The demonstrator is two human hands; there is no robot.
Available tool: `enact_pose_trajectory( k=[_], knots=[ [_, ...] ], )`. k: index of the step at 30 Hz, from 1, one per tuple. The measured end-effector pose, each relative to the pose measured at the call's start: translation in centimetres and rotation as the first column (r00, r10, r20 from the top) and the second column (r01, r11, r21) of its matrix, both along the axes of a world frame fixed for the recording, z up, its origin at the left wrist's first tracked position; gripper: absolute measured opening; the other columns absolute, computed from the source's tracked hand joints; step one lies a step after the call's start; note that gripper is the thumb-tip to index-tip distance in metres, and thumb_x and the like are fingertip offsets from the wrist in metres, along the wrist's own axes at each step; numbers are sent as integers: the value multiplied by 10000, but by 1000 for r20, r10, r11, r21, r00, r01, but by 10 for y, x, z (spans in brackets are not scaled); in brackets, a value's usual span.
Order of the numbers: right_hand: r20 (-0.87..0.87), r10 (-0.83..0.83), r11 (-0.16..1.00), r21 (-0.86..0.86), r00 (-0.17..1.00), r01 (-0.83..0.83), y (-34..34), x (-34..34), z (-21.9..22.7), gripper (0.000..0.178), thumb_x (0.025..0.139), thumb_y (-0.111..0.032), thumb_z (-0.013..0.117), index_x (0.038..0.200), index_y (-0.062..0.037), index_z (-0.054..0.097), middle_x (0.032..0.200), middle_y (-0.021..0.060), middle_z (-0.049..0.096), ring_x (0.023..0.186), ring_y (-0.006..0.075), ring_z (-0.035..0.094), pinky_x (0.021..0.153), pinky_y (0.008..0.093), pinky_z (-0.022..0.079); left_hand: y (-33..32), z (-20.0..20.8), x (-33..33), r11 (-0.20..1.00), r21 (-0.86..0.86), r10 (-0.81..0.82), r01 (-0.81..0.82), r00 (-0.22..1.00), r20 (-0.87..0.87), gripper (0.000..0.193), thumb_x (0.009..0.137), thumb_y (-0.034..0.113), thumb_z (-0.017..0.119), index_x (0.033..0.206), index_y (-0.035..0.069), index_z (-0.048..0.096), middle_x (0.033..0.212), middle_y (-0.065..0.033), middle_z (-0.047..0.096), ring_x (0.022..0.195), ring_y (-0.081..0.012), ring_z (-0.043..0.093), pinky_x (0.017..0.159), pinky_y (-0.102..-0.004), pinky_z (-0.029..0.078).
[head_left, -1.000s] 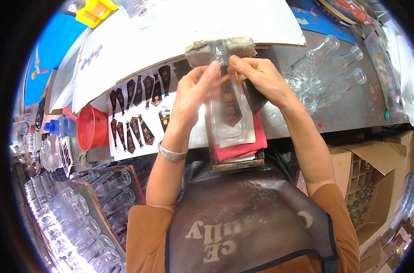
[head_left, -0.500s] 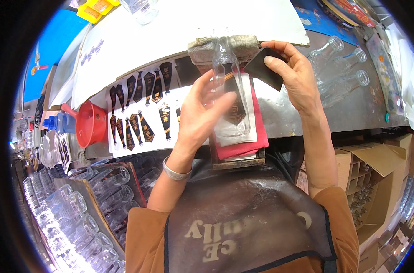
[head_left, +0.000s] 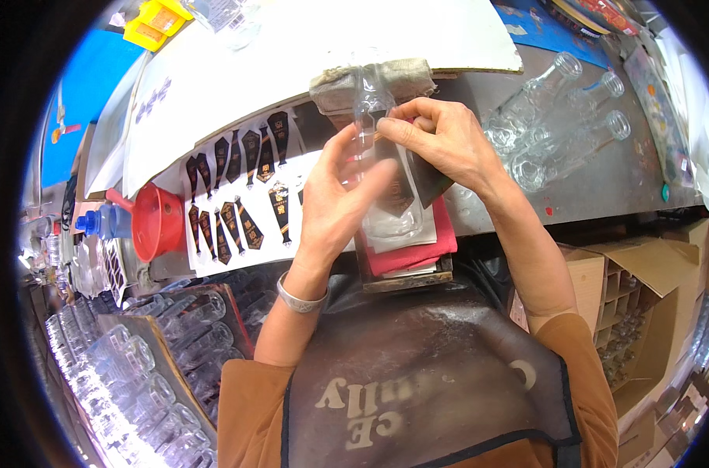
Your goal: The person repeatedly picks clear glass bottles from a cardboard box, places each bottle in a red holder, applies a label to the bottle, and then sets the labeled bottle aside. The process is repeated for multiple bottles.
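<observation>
My left hand has thumb and fingers apart about a clear glass bottle; the thumb is blurred, so I cannot tell whether it touches. My right hand's fingers are closed on a thin, dark, flat card at the bottle's right side. The bottle lies neck-first on a beige cloth roll, above folded red cloth, with a black tie-shaped label on its body.

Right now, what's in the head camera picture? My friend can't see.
At a clear bottle with a black sticker, a person's right hand holds a dark card; the left hand is open. A sticker sheet and red scoop sit left, more bottles right.
</observation>
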State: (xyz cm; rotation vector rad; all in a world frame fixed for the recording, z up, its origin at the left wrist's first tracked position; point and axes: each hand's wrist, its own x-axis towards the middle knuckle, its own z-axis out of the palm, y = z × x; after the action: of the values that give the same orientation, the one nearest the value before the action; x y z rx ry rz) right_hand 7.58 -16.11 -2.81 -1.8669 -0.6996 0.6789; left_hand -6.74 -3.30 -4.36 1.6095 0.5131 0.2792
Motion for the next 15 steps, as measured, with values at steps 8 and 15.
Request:
enact_pose_trajectory(
  k=[8, 15],
  knots=[
    [0, -9, 1000, 16, 1000, 9, -1, 0, -3, 503, 873, -409, 721, 1093, 43, 700, 786, 58, 710, 737, 79, 607, 688, 255, 492, -2, 2, 1, 1000, -23, -11, 12, 999, 35, 666, 881, 153, 761, 1429, -51, 442, 1319, -161, 588, 1164, -215, 608, 967, -332, 514],
    [66, -61, 991, 126, 996, 53, 5, 9, -17, 606, 842, -554, 698, 937, 43, 746, 685, 129, 676, 653, 188, 651, 635, 331, 507, -4, 2, 2, 997, -71, -5, 8, 999, 39, 697, 870, 148, 770, 1437, -60, 423, 1329, -178, 585, 1153, -231, 619, 937, -334, 534]
  ],
)
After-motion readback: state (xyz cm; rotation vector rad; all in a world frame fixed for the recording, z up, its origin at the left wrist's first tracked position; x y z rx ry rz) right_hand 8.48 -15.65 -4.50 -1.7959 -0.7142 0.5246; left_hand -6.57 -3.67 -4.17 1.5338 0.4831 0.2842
